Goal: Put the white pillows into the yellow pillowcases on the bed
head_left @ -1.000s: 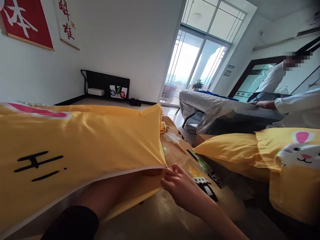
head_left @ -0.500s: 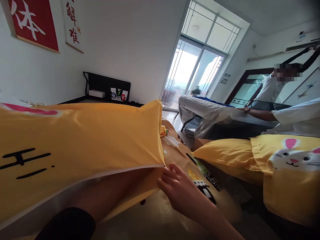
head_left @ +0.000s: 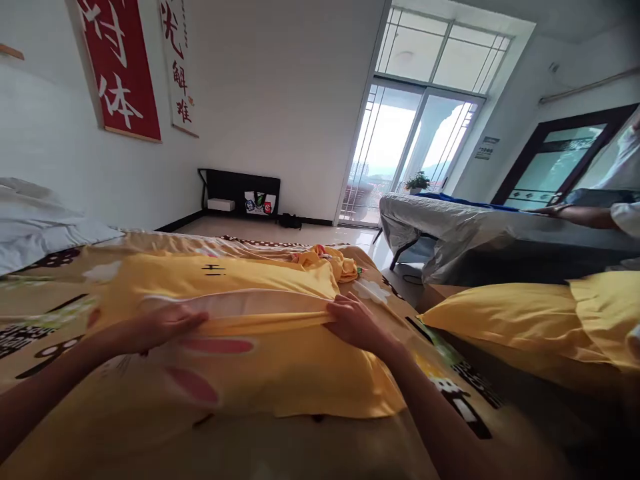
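Note:
A yellow pillowcase (head_left: 260, 360) with pink rabbit ears and black marks lies flat on the patterned bedsheet (head_left: 55, 300) in front of me. My left hand (head_left: 163, 325) rests on its open edge at the left, fingers curled over the pale inner flap. At the right end of the same opening, my right hand (head_left: 353, 320) pinches the yellow fabric. Whether a pillow is inside cannot be told.
A second yellow pillow (head_left: 520, 320) lies at the right. A white pillow (head_left: 35, 227) sits at far left. Beyond stands a bed under grey cover (head_left: 465, 227), where another person's hand (head_left: 570, 213) rests. Red banners (head_left: 120, 73) hang on the wall; glass doors (head_left: 400, 153) behind.
The pillowcase, held up before, now lies flat on the bed. My left arm has come out of it; both hands now hold its open edge. The view has swung left.

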{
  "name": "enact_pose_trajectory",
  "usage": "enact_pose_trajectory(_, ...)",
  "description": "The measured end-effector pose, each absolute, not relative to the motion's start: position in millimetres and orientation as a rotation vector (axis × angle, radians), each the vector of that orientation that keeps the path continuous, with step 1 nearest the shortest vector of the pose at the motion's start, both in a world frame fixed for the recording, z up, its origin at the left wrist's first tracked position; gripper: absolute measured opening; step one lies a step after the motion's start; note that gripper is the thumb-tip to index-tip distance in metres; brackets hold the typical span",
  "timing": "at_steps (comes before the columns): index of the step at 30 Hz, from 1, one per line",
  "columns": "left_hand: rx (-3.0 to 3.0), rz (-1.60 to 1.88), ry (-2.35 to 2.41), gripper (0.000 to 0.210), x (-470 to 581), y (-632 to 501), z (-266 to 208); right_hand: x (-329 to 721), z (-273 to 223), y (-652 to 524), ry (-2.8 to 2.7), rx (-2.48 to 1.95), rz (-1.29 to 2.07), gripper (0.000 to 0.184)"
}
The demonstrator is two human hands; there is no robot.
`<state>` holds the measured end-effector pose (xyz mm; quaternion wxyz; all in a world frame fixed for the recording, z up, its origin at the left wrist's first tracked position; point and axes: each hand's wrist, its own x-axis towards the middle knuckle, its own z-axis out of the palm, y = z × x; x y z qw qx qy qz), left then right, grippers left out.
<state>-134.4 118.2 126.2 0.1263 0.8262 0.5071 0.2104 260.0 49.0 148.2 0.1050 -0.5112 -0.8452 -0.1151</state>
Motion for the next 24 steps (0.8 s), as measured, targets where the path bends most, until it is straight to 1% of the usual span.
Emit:
enact_pose_trajectory(2, 2.465, 0.442, 1.484, 0.045, -166, 122, 125, 255, 140, 75, -2.476, -1.497, -0.216, 0.023)
enact_pose_trajectory(3, 2.494, 0.458, 1.528, 0.045, -178, 126, 123, 249, 136, 87, -2.467, -1.490, -0.181, 0.027)
enact_pose_trajectory(6, 2.500, 0.718, 1.661, 0.043, -195, 143, 119, 224, 127, 113, -2.458, -1.529, -0.210, 0.036)
enact_pose_trajectory(9, 2.449, 0.910, 1.713, 0.038, -188, 162, 137, 212, 134, 130, -2.462, -1.578, -0.361, 0.043)
enact_pose_trajectory(11, 2.458, 1.026, 1.744, 0.036, -180, 172, 156, 215, 146, 137, -2.369, -1.601, -0.449, 0.043)
enact_pose_trajectory(13, 2.478, 1.134, 1.781, 0.035, -172, 180, 162, 222, 153, 140, -2.234, -1.613, -0.492, 0.039)
enact_pose_trajectory(15, 2.535, 1.203, 1.812, 0.033, -167, 187, 146, 227, 143, 141, -2.147, -1.604, -0.530, 0.032)
enact_pose_trajectory(17, 2.631, 1.204, 1.832, 0.033, -163, 193, 108, 227, 111, 140, -2.080, -1.612, -0.559, 0.026)
enact_pose_trajectory(19, 2.698, 1.132, 1.826, 0.038, -161, 199, 64, 223, 66, 141, -1.959, -1.651, -0.523, 0.032)
enact_pose_trajectory(21, 2.678, 1.063, 1.837, 0.043, -165, 204, 33, 221, 26, 142, -1.846, -1.674, -0.442, 0.036)
enact_pose_trajectory(24, 2.583, 1.026, 1.830, 0.047, -178, 211, 23, 230, -1, 144, -1.809, -1.619, -0.348, 0.040)
